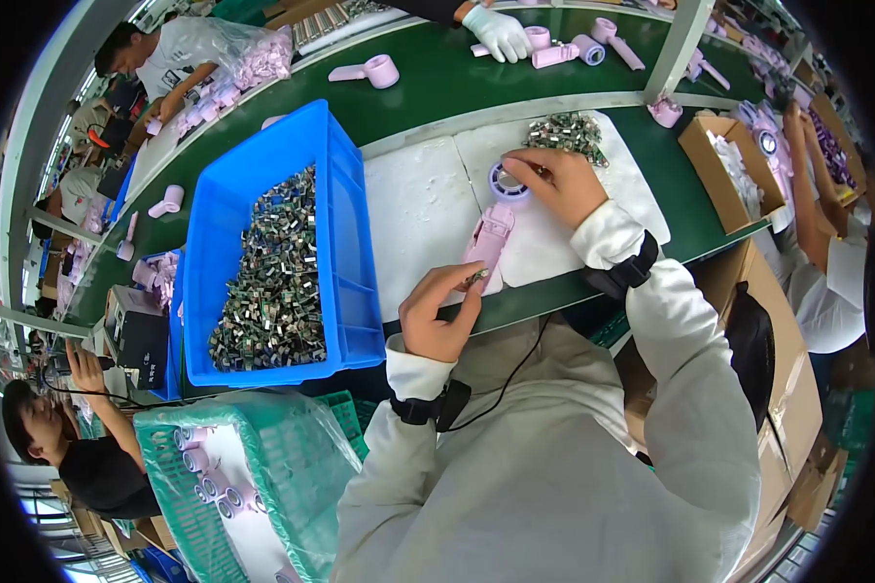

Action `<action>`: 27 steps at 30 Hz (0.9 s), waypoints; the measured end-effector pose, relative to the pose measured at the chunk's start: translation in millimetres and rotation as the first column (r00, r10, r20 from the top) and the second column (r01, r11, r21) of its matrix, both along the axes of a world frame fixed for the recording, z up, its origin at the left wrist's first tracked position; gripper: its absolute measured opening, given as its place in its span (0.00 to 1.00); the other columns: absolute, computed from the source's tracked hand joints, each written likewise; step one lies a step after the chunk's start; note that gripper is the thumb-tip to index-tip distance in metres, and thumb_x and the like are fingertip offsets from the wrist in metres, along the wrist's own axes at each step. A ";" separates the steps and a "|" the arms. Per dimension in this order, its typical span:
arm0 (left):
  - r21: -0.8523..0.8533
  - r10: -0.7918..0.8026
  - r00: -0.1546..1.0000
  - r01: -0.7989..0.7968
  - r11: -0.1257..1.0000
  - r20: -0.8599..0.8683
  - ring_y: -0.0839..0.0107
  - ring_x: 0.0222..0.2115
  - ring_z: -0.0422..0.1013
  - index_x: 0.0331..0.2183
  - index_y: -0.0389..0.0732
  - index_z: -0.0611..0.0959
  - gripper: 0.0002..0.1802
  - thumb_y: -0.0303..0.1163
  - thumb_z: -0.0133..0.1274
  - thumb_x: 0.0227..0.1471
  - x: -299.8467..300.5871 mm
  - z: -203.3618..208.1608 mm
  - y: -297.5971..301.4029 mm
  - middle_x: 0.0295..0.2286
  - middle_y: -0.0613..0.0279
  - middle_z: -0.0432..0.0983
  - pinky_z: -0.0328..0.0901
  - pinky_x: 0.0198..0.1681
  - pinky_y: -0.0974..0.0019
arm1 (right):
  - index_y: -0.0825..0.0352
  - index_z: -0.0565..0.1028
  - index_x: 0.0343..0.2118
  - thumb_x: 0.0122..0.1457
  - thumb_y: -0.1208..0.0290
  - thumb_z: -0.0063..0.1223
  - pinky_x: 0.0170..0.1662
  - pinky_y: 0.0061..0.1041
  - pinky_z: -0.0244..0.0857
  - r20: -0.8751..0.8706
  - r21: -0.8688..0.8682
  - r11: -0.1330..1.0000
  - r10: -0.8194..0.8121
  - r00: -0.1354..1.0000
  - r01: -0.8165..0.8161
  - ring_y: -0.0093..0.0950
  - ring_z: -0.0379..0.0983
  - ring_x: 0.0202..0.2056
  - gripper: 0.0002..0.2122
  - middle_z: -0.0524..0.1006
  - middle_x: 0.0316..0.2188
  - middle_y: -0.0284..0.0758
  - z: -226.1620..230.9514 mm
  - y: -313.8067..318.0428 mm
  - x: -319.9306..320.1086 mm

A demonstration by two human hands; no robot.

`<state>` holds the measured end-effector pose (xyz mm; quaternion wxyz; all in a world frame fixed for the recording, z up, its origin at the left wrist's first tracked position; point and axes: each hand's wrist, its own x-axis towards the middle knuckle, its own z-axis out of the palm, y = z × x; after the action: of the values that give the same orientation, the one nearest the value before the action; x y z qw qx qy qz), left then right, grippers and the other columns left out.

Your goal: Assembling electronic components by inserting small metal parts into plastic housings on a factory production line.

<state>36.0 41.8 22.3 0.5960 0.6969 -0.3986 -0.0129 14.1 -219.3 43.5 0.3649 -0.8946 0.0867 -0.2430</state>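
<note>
A pink handheld fan housing (pixel 491 236) with a purple ring head lies on the white foam sheet (pixel 410 199) in front of me. Between the thumb and fingers of my left hand (pixel 437 316) is a small circuit board (pixel 475 278), held at the lower end of the housing's handle. My right hand (pixel 562 187) is closed, its fingertips over the ring head. Whatever it pinches is mostly hidden by the fingers. Just beyond that hand, a pile of small circuit boards (pixel 566 136) rests on the foam.
Left of the foam stands a blue bin (pixel 355 243) heaped with circuit boards. A green crate (pixel 180 486) with pink fan parts sits below it. Across the green bench (pixel 437 89), a co-worker's gloved hand (pixel 501 34) is near several pink fans. A cardboard box (pixel 700 155) stands right.
</note>
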 end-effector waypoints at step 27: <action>0.126 -0.073 0.993 0.085 0.988 -0.091 0.73 0.28 0.74 0.43 0.40 0.84 0.18 0.18 0.58 0.47 -1.3 -9.3 7.1 0.31 0.59 0.79 0.68 0.35 0.71 | 0.64 0.83 0.38 0.58 0.68 0.59 0.35 0.31 0.73 -0.103 -0.021 0.885 0.461 0.881 -0.466 0.38 0.79 0.29 0.08 0.82 0.28 0.39 6.5 43.8 -34.3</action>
<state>34.7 48.9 13.0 0.5650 0.7167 -0.3981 -0.0926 -20.2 -175.5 50.0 0.3878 -0.9078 -0.1178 -0.1077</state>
